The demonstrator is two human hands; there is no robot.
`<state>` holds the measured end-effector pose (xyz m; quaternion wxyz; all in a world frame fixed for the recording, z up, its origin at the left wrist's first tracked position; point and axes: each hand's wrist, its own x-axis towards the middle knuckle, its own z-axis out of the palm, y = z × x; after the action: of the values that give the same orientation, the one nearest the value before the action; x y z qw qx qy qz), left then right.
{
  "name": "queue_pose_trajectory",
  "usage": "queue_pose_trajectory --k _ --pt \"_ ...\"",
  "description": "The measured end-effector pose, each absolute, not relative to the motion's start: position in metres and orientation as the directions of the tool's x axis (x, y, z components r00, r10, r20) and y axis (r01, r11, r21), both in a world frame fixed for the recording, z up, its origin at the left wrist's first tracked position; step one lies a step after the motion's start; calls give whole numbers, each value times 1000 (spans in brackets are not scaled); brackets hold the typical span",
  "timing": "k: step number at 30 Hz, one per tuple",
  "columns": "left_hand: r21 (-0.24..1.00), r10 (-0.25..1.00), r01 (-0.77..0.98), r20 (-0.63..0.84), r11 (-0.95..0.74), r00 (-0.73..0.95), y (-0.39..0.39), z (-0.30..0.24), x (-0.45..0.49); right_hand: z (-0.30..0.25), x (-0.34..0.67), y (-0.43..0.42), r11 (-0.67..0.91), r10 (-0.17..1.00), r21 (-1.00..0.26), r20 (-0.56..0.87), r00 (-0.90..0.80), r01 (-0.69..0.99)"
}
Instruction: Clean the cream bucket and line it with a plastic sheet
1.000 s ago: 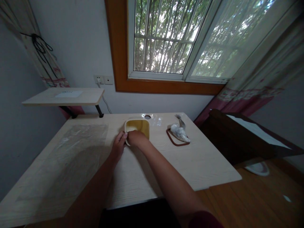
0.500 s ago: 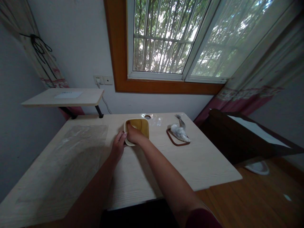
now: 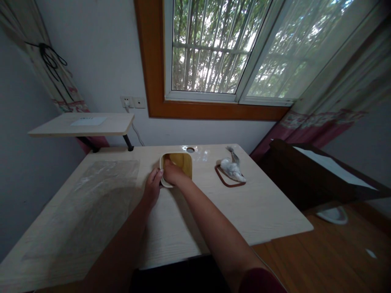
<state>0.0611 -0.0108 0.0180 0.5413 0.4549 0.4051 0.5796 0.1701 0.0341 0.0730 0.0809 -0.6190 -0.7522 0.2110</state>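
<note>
A rounded square container (image 3: 184, 162) with a pale rim and a shiny yellow-brown inside is on the table, its opening tilted toward me. My left hand (image 3: 152, 181) grips its left wall, thumb at the rim and fingers around the outside. Inside the container, my right hand (image 3: 173, 172) reaches toward the left inner wall, fingers curled. Whatever those fingers hold, if anything, is hidden by the hand. Off to the right lies a brown rounded band (image 3: 227, 185), with a crumpled white bundle (image 3: 232, 169) partly on top of it.
A clear plastic sheet (image 3: 100, 203) covers the left part of the pale wooden table (image 3: 259, 219). At the back left a raised shelf (image 3: 113, 126) carries a paper (image 3: 89, 121). Near the back edge is a cable hole (image 3: 190, 150). A dark piece of furniture (image 3: 293, 175) stands right of the table.
Both hands stay at the container, with hardly any movement. The whole view has shifted very slightly.
</note>
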Motion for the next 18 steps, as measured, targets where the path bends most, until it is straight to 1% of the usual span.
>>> queue_pose_trajectory --k 3,5,8,10,18 --pt "966 996 -242 93 -91 -3 -11 17 61 74 173 32 203 953 -403 -128 -274 892" --pt "964 995 -248 97 -98 -16 -11 16 61 75 174 31 225 947 -357 -137 -289 906" --pt "958 995 -271 88 -95 -37 -10 13 61 74 175 33 251 931 -274 -194 -309 928" --pt "957 996 -276 83 -89 -34 -10 11 61 73 176 36 261 920 -241 -230 -317 935" --pt "962 996 -256 86 -91 -30 -11 12 61 72 176 36 266 907 -191 -283 -313 945"
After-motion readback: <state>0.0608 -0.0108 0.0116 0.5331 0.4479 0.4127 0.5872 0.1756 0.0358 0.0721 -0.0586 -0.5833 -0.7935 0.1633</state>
